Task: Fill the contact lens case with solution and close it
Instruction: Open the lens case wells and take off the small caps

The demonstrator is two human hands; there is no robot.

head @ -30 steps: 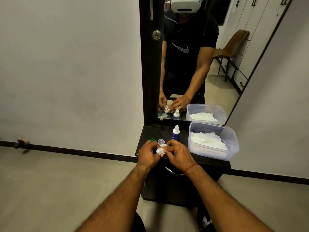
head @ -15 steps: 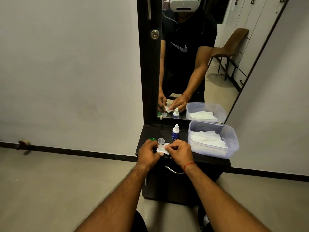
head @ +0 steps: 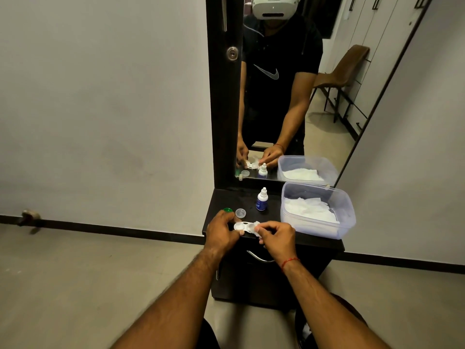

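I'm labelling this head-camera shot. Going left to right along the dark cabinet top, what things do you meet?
Green cap → clear cap → contact lens case, held between both hands → solution bottle → plastic tub of white tissues.

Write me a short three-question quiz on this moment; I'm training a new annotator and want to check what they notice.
1. True or false: the solution bottle stands upright with its cap on.
2. Which hands touch the contact lens case? A) left only B) right only C) both
3. What lies inside the clear plastic tub?

Key
1. True.
2. C: the left hand and right hand hold it at either end.
3. White tissues.
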